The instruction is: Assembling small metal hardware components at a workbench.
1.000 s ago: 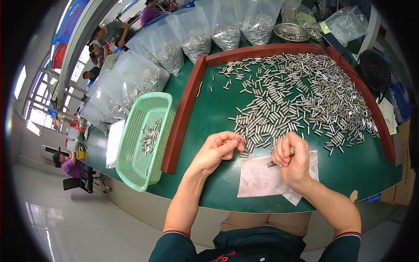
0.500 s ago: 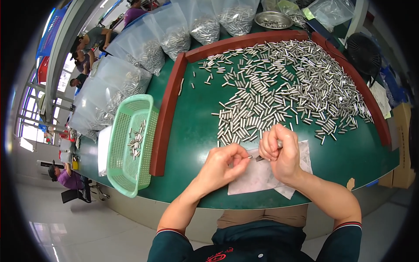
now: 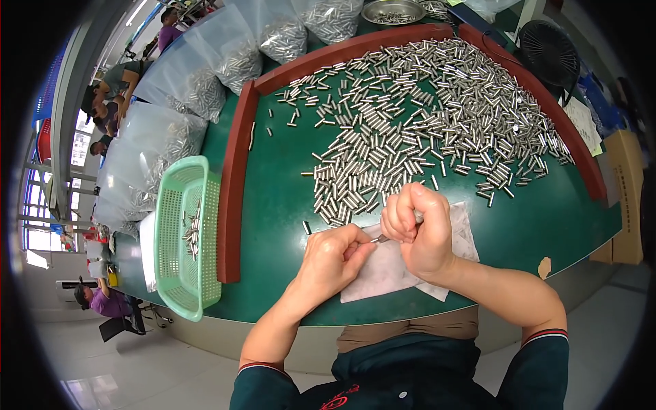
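Observation:
Pinched between the thumb and fingertips of my left hand point(image 3: 326, 260) is a short silvery metal pin, mostly covered by the fingers. My right hand point(image 3: 425, 236) is wrapped in a fist round a hand tool with a narrow grey metal tip point(image 3: 383, 238); its handle is largely hidden in the palm. The tip meets the pin's end, or lies very close to it. Beneath both hands a stained whitish cloth point(image 3: 372, 279) lies on the green tabletop point(image 3: 273, 184). Just beyond them spreads a large heap of similar metal pins point(image 3: 471, 102).
A dark red wooden rail point(image 3: 236, 205) bounds the heap. Left of it stands a green plastic basket point(image 3: 160, 239) with some pins inside. Clear bags of pins point(image 3: 239, 65), a metal bowl point(image 3: 393, 12) and a black fan point(image 3: 549, 51) line the far side. Several people sit at left.
My two hands have come closer together, and the tool's tip has moved up to the pin. The whole view has shifted, so the table's things appear farther left.

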The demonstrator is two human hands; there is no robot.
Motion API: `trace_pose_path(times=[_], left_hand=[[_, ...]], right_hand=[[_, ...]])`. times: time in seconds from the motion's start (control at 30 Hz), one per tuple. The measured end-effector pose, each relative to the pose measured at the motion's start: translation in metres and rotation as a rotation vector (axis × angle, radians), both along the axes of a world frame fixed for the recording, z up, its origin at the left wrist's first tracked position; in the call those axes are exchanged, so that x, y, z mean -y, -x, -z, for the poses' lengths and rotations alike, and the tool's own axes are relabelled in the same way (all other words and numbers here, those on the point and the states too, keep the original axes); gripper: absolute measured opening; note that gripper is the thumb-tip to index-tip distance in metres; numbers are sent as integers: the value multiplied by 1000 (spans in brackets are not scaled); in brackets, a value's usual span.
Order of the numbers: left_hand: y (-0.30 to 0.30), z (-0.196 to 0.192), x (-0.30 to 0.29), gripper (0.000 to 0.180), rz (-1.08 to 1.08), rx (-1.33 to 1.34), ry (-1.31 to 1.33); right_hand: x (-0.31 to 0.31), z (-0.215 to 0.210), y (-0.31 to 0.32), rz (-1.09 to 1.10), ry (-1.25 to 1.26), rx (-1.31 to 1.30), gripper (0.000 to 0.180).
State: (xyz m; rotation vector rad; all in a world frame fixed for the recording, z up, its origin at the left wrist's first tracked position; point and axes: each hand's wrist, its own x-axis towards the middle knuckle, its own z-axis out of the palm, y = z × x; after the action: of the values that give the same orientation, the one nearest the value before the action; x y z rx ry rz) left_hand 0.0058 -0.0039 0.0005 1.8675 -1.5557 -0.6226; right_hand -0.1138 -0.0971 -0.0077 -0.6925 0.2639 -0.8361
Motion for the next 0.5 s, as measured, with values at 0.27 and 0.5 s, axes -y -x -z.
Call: trace_pose_path(times=[0.27, 0.5], left_hand=[[1, -2, -1, 9, -4, 0, -11], [1, -3, 1, 10, -21, -46, -41]], right_hand=[[-2, -1, 0, -1, -6, -17, 37], [-12, -5, -4, 68, 120, -173, 36]])
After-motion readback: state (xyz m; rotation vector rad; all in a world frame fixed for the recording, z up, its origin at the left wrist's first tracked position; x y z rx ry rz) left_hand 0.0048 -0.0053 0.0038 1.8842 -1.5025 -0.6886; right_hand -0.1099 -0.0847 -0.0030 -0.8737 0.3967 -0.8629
